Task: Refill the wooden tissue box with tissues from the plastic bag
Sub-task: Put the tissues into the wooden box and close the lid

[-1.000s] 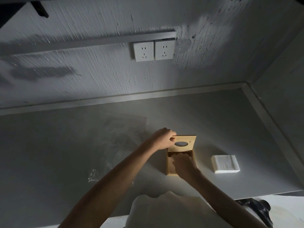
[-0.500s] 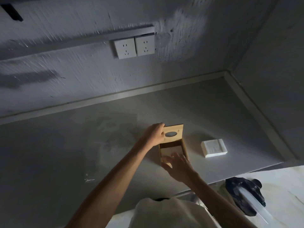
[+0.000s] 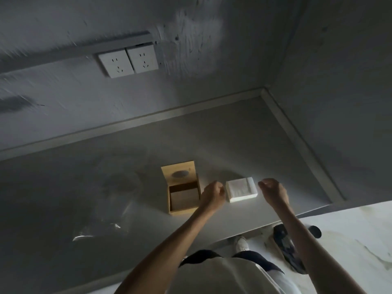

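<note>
- The wooden tissue box (image 3: 184, 195) is seen just left of the frame's centre, standing on the grey counter (image 3: 84, 187), with its lid (image 3: 178, 172) raised at the far side and an oval slot shown in it.
- The inside of the box is seen open from above; what lies in it cannot be told.
- A white pack of tissues (image 3: 241, 189) in clear wrap is placed on the counter just right of the box.
- The left hand (image 3: 212, 195) is held between the box and the pack, fingers curled in narrowly, nothing gripped.
- The right hand (image 3: 274, 192) is held just right of the pack, likewise curled, holding nothing.
- Neither hand is seen touching the pack.
- Crumpled clear plastic (image 3: 95, 231) is seen at the lower left of the counter.
- Two white wall sockets (image 3: 128, 63) are mounted at the upper left.
</note>
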Motion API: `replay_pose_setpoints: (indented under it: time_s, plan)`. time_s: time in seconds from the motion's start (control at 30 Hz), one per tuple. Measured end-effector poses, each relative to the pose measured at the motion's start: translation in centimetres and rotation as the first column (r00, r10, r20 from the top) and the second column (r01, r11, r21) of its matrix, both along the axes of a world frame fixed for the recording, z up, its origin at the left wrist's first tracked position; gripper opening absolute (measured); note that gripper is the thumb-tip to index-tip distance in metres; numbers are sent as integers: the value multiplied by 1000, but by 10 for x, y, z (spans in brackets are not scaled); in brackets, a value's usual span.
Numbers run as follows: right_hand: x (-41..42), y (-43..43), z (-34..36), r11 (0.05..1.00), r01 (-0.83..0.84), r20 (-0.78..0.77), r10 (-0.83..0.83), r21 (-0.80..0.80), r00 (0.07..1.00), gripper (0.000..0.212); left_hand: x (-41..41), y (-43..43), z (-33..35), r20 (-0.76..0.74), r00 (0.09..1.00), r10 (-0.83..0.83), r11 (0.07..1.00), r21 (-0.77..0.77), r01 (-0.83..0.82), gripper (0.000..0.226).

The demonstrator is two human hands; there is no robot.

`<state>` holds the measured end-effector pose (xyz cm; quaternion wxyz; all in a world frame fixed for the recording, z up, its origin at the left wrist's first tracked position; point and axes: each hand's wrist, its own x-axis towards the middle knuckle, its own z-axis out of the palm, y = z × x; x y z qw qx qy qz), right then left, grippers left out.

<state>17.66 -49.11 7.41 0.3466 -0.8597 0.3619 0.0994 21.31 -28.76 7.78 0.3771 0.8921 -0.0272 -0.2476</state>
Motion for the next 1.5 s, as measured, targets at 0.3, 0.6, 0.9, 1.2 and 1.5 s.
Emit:
replay_pose_setpoints:
  time_s: [0.3, 0.6, 0.9, 1.2, 1.5]
  plan:
    - [40, -39, -78, 908, 12, -163, 62, 420, 985, 24, 39, -71, -54, -374, 844, 383, 906, -24, -422, 62]
    - [39, -54, -74, 853, -132, -110, 216, 506, 970, 31, 28, -74, -73, -370, 845, 386, 914, 29, -405, 63]
    - [11, -75, -64, 787, -441, 98, 445, 431, 890, 45, -9, -73, -53, -247, 933, 263, 963, 5, -270, 56]
    - [-7, -87, -48, 682, -728, 219, 701, 71, 679, 66, -48, -95, -57, 195, 976, 97, 994, 23, -103, 50]
    - [-19, -91, -52, 697, -716, 213, 706, -37, 676, 44, -57, -98, -69, 311, 945, -98, 987, 152, 53, 73]
